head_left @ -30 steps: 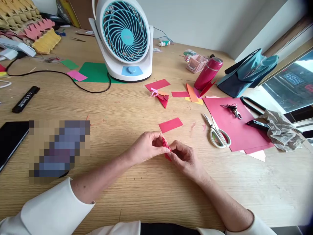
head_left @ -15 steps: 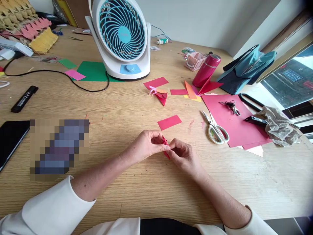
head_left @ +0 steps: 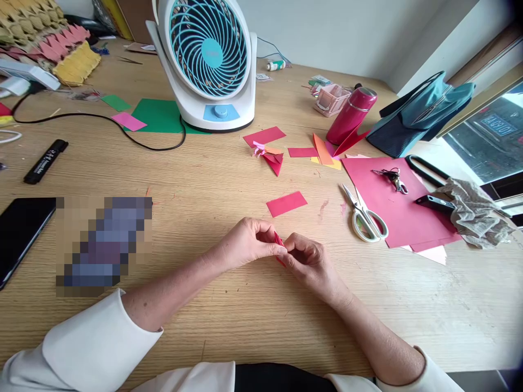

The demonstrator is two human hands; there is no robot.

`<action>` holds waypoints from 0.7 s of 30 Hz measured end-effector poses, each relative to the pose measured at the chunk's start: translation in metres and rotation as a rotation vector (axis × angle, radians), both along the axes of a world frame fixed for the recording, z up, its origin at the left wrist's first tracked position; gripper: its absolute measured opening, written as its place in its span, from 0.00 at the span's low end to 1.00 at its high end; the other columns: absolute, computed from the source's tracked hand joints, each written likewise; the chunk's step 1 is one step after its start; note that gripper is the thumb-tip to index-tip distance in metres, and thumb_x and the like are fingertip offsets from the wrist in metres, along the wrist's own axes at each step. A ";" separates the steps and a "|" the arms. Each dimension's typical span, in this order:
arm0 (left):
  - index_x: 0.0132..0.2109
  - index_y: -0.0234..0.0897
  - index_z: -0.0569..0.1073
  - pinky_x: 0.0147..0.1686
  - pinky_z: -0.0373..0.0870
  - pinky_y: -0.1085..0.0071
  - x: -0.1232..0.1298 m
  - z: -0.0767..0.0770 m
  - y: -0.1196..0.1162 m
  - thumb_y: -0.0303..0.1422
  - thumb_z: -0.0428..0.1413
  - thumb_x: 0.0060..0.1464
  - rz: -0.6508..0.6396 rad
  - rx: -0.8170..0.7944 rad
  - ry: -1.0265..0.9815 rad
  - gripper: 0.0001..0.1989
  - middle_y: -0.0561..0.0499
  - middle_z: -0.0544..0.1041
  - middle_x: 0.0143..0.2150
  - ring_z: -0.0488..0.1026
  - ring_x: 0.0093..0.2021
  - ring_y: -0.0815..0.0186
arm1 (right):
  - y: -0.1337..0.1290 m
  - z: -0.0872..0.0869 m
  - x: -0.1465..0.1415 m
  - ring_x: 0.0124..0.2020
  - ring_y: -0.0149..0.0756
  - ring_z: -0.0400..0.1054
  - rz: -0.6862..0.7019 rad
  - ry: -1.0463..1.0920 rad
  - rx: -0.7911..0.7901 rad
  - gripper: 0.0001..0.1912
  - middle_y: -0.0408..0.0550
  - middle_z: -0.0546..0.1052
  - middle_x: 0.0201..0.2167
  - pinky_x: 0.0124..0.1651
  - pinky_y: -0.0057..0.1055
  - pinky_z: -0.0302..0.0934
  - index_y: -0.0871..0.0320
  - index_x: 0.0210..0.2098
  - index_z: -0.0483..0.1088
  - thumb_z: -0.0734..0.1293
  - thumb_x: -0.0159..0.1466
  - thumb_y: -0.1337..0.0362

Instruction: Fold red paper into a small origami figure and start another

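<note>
Between my two hands is a small piece of folded red paper (head_left: 278, 239), standing tilted just over the table. My left hand (head_left: 258, 239) pinches it from the left, thumb stretched along its side. From the right, my right hand (head_left: 306, 258) pinches the same paper with thumb and forefinger, and the fingertips of both hands meet there. The fingers hide much of the folds. Just beyond the hands lies a flat red paper strip (head_left: 286, 204). Farther back is a folded red paper piece (head_left: 274, 163) with pink bits beside it.
White-handled scissors (head_left: 370, 220) lie right of my hands, beside large red sheets (head_left: 398, 218). A fan (head_left: 216, 114) stands at the back, near a red bottle (head_left: 353, 114) and a blue bag (head_left: 412, 122). On the left are a black marker (head_left: 46, 161) and a phone (head_left: 24, 234).
The whole view has shifted slightly, so things on the table appear a little farther right. Both hands keep their pinch on the folded red paper, with barely any finger movement.
</note>
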State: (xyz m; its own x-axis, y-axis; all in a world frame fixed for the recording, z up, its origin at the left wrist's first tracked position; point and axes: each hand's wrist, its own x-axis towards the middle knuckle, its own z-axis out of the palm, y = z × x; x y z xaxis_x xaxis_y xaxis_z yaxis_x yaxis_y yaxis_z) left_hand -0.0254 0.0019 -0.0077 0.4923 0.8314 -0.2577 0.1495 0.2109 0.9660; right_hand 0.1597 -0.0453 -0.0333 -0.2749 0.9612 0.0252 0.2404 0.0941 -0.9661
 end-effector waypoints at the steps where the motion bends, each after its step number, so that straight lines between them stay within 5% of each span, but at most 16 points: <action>1: 0.27 0.33 0.76 0.28 0.64 0.75 0.000 0.000 0.000 0.32 0.67 0.43 -0.011 -0.009 -0.005 0.08 0.53 0.76 0.25 0.69 0.27 0.72 | 0.000 -0.002 0.000 0.28 0.29 0.61 -0.009 0.010 -0.002 0.10 0.41 0.69 0.26 0.32 0.28 0.54 0.58 0.29 0.70 0.69 0.65 0.61; 21: 0.25 0.34 0.73 0.24 0.60 0.76 0.004 0.003 -0.008 0.37 0.66 0.47 0.120 0.184 -0.001 0.13 0.54 0.74 0.24 0.66 0.24 0.73 | -0.002 0.000 -0.003 0.24 0.28 0.53 -0.045 0.044 -0.046 0.15 0.39 0.63 0.23 0.28 0.28 0.49 0.56 0.27 0.63 0.69 0.65 0.57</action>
